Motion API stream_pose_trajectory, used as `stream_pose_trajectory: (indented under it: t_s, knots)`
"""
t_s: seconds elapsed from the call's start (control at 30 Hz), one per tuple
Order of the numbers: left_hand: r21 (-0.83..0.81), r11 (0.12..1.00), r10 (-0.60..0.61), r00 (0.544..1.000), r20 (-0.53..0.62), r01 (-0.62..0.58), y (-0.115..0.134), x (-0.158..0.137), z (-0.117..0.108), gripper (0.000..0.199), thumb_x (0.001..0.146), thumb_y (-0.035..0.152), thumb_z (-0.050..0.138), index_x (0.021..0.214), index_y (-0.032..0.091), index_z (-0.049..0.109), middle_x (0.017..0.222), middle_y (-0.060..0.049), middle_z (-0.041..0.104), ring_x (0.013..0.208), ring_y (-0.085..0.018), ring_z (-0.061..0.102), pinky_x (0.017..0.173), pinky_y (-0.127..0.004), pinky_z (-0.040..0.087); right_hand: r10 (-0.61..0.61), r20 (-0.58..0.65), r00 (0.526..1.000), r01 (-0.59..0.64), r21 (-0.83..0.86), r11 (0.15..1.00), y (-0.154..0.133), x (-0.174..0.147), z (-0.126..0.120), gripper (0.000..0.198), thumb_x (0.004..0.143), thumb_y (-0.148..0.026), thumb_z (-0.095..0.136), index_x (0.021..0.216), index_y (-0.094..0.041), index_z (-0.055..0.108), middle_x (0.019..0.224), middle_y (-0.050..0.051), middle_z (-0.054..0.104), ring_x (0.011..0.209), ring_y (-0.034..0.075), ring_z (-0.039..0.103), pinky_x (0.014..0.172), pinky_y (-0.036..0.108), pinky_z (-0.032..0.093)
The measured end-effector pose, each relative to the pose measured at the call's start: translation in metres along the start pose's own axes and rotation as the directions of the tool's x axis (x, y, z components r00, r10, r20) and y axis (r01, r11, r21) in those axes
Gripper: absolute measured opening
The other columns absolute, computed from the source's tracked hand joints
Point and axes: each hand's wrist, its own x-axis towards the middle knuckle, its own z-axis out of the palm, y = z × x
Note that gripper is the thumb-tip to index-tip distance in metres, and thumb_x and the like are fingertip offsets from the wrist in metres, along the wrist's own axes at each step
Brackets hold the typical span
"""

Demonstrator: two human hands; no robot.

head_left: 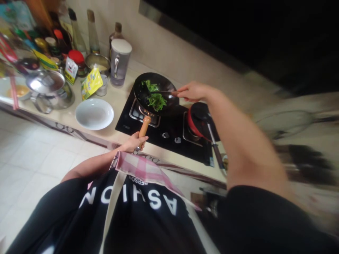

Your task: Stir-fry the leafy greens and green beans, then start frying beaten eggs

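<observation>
A black wok [169,84] stands on the left burner of the gas stove [169,128], tilted a little as seen from here. Chopped green vegetables [157,101] lie inside it. My left hand [137,141] is closed around the wok's wooden handle [144,127]. My right hand [192,91] grips the handle of a spatula [164,92] from above the wok's right side. The spatula's dark head reaches in among the greens, and its tip is hard to make out.
A white oval dish [94,114] sits left of the stove. Behind it are a yellow pouch [91,84], a lidded water pitcher [120,63] and several bottles. A steel lidded pot [51,90] is farther left. A red pan [194,121] occupies the right burner, under my right forearm.
</observation>
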Motion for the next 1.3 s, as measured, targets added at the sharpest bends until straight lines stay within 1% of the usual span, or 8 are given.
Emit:
stream_pose_trajectory:
  t_s: [0.1, 0.27, 0.43, 0.57, 0.73, 0.87, 1.03, 1.3]
  knots:
    - [0.021, 1.0, -0.005, 1.0, 0.018, 0.005, 0.002, -0.002, 0.0, 0.026, 0.09, 0.021, 0.071, 0.096, 0.018, 0.047, 0.059, 0.005, 0.055, 0.043, -0.009, 0.051, 0.044, -0.02, 0.042, 0.188, 0.136, 0.973, -0.157, -0.21, 0.965, 0.014, -0.005, -0.028, 0.042, 0.094, -0.043, 0.063, 0.123, -0.015, 0.073, 0.058, 0.0, 0.055, 0.048, 0.006, 0.042, 0.053, 0.023, 0.039]
    - [0.054, 0.999, -0.002, 0.999, 0.04, 0.0, 0.003, -0.003, -0.002, 0.032, 0.086, 0.026, 0.076, 0.095, 0.019, 0.046, 0.057, 0.006, 0.054, 0.041, -0.008, 0.048, 0.041, -0.019, 0.038, 0.241, 0.295, 0.925, -0.049, -0.534, 0.844, 0.03, -0.002, -0.082, 0.052, 0.074, -0.064, 0.076, 0.106, -0.022, 0.081, 0.066, 0.002, 0.065, 0.054, 0.008, 0.051, 0.059, 0.024, 0.04]
    - [0.112, 0.994, 0.017, 0.999, 0.032, -0.021, 0.0, 0.0, -0.005, 0.036, 0.083, 0.028, 0.079, 0.094, 0.02, 0.045, 0.059, 0.006, 0.053, 0.042, -0.008, 0.048, 0.041, -0.019, 0.04, 0.216, 0.123, 0.969, -0.081, -0.667, 0.741, 0.012, 0.012, -0.051, 0.037, 0.068, -0.045, 0.088, 0.096, -0.022, 0.083, 0.083, 0.007, 0.069, 0.078, 0.017, 0.059, 0.082, 0.037, 0.044]
    - [0.103, 0.995, -0.003, 1.0, 0.021, 0.0, -0.001, 0.001, -0.006, 0.031, 0.087, 0.026, 0.074, 0.097, 0.02, 0.045, 0.061, 0.007, 0.053, 0.042, -0.008, 0.048, 0.04, -0.02, 0.04, 0.109, -0.058, 0.992, -0.123, -0.568, 0.814, 0.007, -0.007, -0.019, 0.023, 0.086, -0.028, 0.074, 0.108, -0.021, 0.081, 0.098, 0.013, 0.067, 0.099, 0.026, 0.06, 0.093, 0.045, 0.04]
    - [0.102, 0.995, -0.01, 1.0, 0.014, 0.008, -0.001, 0.0, -0.006, 0.028, 0.089, 0.025, 0.071, 0.098, 0.02, 0.046, 0.058, 0.006, 0.053, 0.041, -0.008, 0.047, 0.041, -0.019, 0.039, -0.078, -0.093, 0.993, 0.008, -0.59, 0.807, 0.042, -0.01, -0.04, 0.022, 0.088, -0.023, 0.071, 0.108, -0.021, 0.079, 0.097, 0.013, 0.068, 0.102, 0.025, 0.059, 0.093, 0.043, 0.038]
    - [0.103, 0.995, -0.011, 1.0, 0.019, 0.009, 0.0, 0.0, -0.007, 0.031, 0.086, 0.027, 0.075, 0.097, 0.02, 0.046, 0.058, 0.006, 0.053, 0.041, -0.007, 0.046, 0.041, -0.019, 0.039, -0.046, -0.148, 0.988, -0.055, -0.611, 0.789, 0.048, 0.012, -0.033, 0.021, 0.092, -0.019, 0.065, 0.107, -0.012, 0.079, 0.103, 0.016, 0.068, 0.107, 0.024, 0.057, 0.093, 0.041, 0.036]
    - [0.11, 0.994, -0.009, 1.0, 0.029, 0.006, 0.001, -0.001, -0.008, 0.029, 0.088, 0.026, 0.073, 0.098, 0.019, 0.046, 0.058, 0.006, 0.053, 0.042, -0.008, 0.048, 0.041, -0.019, 0.04, -0.144, -0.046, 0.988, 0.082, -0.636, 0.767, 0.015, -0.002, -0.005, 0.034, 0.102, -0.029, 0.051, 0.129, -0.025, 0.071, 0.11, 0.013, 0.066, 0.097, 0.019, 0.058, 0.089, 0.036, 0.037]
    - [0.115, 0.993, -0.007, 0.999, 0.045, 0.002, -0.002, 0.0, -0.01, 0.028, 0.09, 0.027, 0.07, 0.101, 0.019, 0.045, 0.06, 0.007, 0.053, 0.043, -0.008, 0.049, 0.041, -0.019, 0.043, 0.149, 0.233, 0.961, 0.071, -0.73, 0.68, -0.005, -0.014, -0.083, 0.031, 0.083, -0.049, 0.074, 0.11, -0.036, 0.079, 0.099, 0.003, 0.072, 0.086, 0.018, 0.061, 0.076, 0.029, 0.044]
